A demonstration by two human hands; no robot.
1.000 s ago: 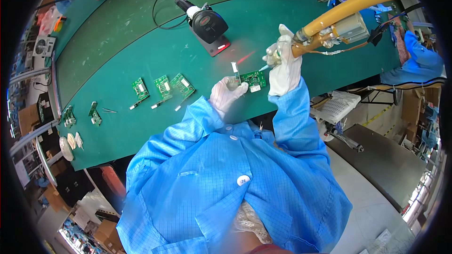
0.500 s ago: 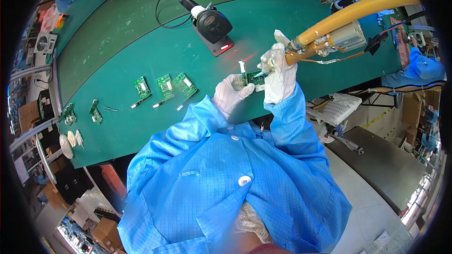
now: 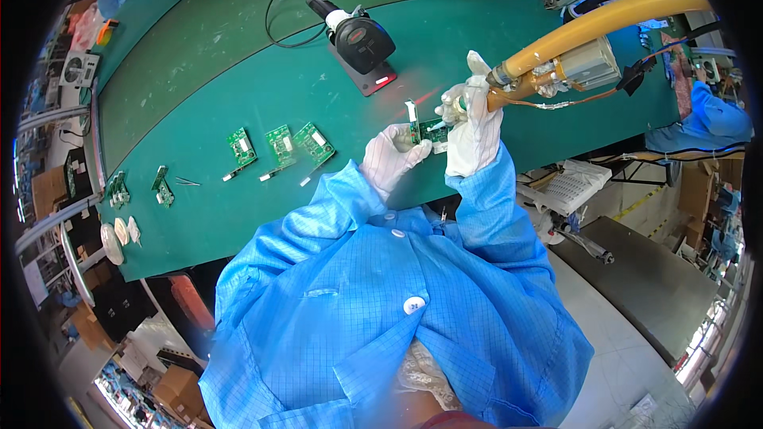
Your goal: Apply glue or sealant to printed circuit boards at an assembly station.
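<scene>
With my left hand (image 3: 389, 160), thumb and fingers nearly closed, I pinch the left end of a green circuit board (image 3: 430, 135). My right hand (image 3: 472, 125), just beside this grip, is curled around a pale-tipped tool (image 3: 436, 126), its tip over the board. Three other boards (image 3: 280, 148) lie left of my grip; beyond it stands a black scanner (image 3: 362, 44).

Electronics workshop: circuit boards (image 3: 280, 145), scanner (image 3: 362, 44), green bench (image 3: 203, 214)
</scene>
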